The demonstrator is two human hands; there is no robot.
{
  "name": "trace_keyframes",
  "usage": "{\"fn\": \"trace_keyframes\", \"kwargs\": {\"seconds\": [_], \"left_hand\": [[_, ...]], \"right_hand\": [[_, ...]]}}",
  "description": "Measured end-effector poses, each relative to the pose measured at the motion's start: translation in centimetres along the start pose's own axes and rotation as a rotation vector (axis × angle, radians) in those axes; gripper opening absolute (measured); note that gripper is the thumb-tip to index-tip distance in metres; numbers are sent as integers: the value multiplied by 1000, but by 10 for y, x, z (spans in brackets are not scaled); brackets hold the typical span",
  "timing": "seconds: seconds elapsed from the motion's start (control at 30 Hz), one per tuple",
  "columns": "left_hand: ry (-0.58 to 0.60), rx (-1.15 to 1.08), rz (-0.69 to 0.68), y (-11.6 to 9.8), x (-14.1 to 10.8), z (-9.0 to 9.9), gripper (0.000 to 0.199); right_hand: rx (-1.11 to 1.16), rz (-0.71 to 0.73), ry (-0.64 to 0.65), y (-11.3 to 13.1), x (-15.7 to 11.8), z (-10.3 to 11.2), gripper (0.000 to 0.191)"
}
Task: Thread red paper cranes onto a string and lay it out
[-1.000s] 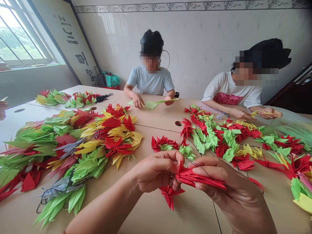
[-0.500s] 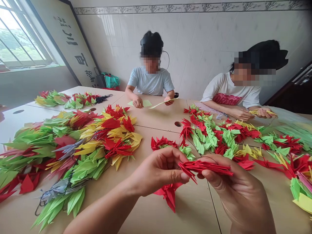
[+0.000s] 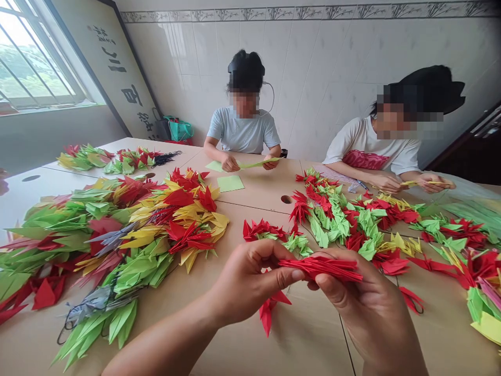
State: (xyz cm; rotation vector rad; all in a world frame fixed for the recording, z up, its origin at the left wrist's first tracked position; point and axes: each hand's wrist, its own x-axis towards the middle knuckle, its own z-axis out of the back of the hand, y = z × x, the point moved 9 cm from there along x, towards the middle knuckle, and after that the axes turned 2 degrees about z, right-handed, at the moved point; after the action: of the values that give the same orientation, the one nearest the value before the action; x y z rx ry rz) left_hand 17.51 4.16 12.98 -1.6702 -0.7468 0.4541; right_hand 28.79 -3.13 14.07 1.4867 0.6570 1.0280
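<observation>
Above the near tabletop [image 3: 309, 339], both our hands are up and close together, wrists clear of the surface. Left hand [image 3: 250, 287] comes in from lower left, forearm slanting up, thumb pointing right, index bent over the top. Right hand [image 3: 368, 308] rises from lower right, palm turned toward us, thumb angled up and left.

Tabletop is tan, with dark seams and a round hole [image 3: 286, 199]. Left pile [image 3: 152, 219] is green, red and yellow folded paper; right chains [image 3: 336, 216] are mostly red and green. Green square [image 3: 230, 183] lies flat farther back, near the person across [image 3: 245, 130], who holds green paper [image 3: 260, 163]. Person at right [image 3: 371, 151] handles yellow paper [image 3: 415, 183]. Behind: tiled wall [image 3: 313, 68] with a patterned border, barred window [image 3: 33, 62], framed panel [image 3: 123, 68] with dark characters, teal bag [image 3: 180, 129].

Red stack [image 3: 323, 267] lies roughly level across both hands. Our left fingers pinch its left end, thumb on the near side. Right fingers run behind it, thumb pressing the lower near edge; right fingertips hidden. Red piece [image 3: 268, 312] shows just below our left hand.
</observation>
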Motion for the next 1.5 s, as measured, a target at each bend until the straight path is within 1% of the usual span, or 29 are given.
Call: {"fn": "trace_keyframes", "kwargs": {"seconds": [0.1,0.13,0.2,0.3,0.33,0.4,0.5,0.57,0.67,0.7,0.73,0.8,0.9,1.0,1.17,1.33,1.5], "left_hand": [[-18,3,10,3,1,1,21],[-13,2,10,3,1,0,22],[1,16,8,4,2,-2,25],[12,102,6,4,2,-3,26],[15,134,1,3,2,-2,25],[22,183,-23,-1,3,1,26],[42,274,-61,-7,4,6,28],[101,381,-53,-7,4,4,35],[239,547,-1,3,4,-6,58],[284,590,15,7,3,-10,63],[320,625,25,11,3,-13,63],[357,677,41,18,3,-18,55],[335,725,50,25,6,-19,33],[302,735,53,29,8,-16,22],[251,700,112,32,10,-9,16],[198,658,104,26,11,-7,14],[108,527,76,18,12,-3,16]], "right_hand": [[115,-100,40,-10,0,-8,32],[147,-108,67,-11,1,-12,30],[168,-55,127,-9,5,-18,18],[106,82,172,-4,10,-17,12],[92,115,161,-4,11,-14,10],[102,130,106,-9,14,-3,8],[154,70,18,-16,15,10,10],[206,44,-8,-13,15,14,9],[274,61,-36,-2,15,16,6],[286,74,-41,2,15,16,6],[293,84,-44,5,15,16,6],[301,101,-35,8,15,16,6],[308,109,-14,8,13,16,6],[320,112,2,8,12,16,7],[349,122,-30,9,12,22,7],[317,140,-56,13,11,28,8],[286,140,-79,14,12,29,7]]}}
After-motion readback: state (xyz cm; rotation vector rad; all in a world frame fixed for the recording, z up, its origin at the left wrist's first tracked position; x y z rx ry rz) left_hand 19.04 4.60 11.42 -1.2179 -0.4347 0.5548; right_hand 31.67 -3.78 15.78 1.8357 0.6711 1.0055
